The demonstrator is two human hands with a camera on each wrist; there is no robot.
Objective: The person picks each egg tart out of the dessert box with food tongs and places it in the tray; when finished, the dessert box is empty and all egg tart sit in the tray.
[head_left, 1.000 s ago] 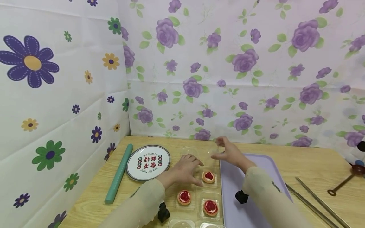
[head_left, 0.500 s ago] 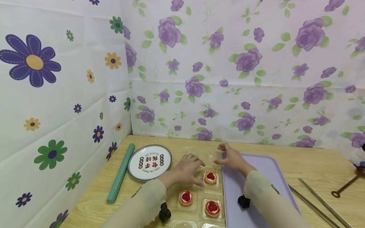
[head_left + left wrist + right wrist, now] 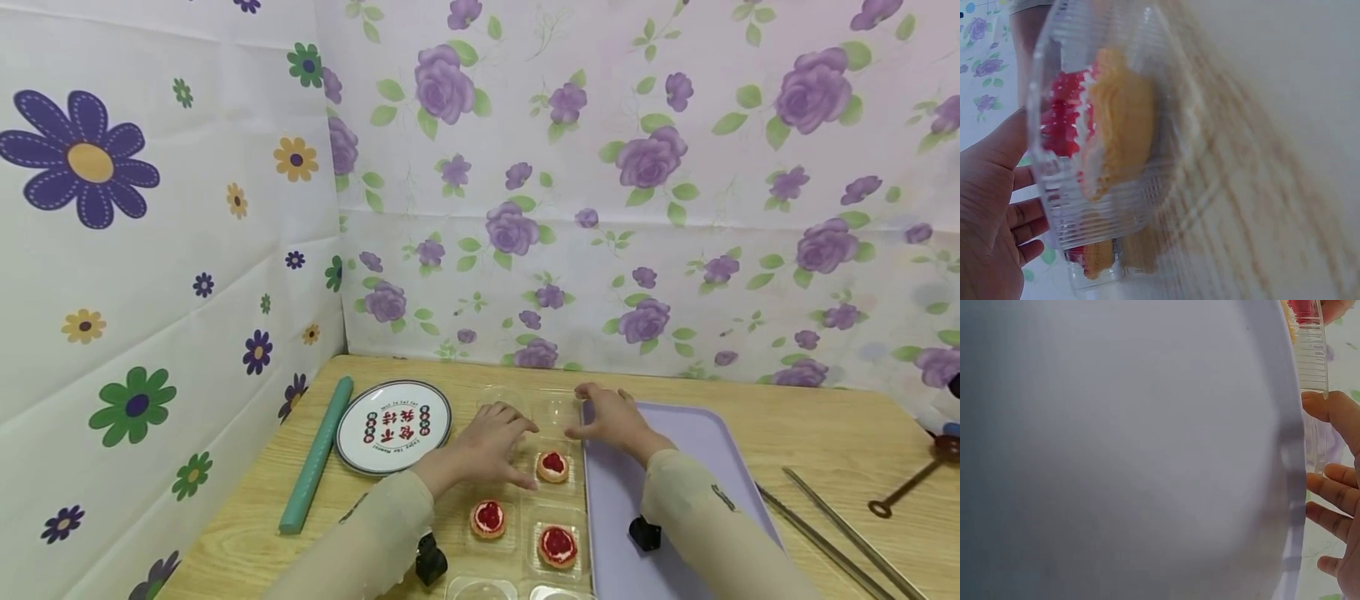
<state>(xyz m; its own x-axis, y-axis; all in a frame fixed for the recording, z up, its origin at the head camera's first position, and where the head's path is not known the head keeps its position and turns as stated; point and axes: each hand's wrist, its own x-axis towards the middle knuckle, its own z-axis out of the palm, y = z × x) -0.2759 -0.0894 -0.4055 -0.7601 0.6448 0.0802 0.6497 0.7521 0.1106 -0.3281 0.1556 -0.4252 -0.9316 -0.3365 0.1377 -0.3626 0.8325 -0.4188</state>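
Several clear plastic boxes stand in two rows, their lids hinged open. Red-topped tarts sit in three of them: a near-right tart (image 3: pixel 557 546), a near-left tart (image 3: pixel 489 518) and a far-right tart (image 3: pixel 553 467). My left hand (image 3: pixel 487 442) reaches over the far-left box, hiding what is in it, thumb pointing toward the far-right tart. Beside the far-right box's clear lid (image 3: pixel 558 408) is my right hand (image 3: pixel 617 423), thumb and fingers spread at its edge. In the right wrist view its thumb (image 3: pixel 1316 405) touches a clear plastic edge. Neither hand grips anything.
A lilac tray (image 3: pixel 701 442) borders the boxes on the right, under my right forearm. Metal tongs (image 3: pixel 847 533) lie beyond it, near a brown-handled tool (image 3: pixel 911 487). On the left are a white plate (image 3: pixel 352 442) with red lettering and a green rod (image 3: pixel 318 458).
My right hand had the clear lid tilted up a second ago; the lid now lies flatter, and that hand has eased slightly right. My left hand has stayed over the far-left box.
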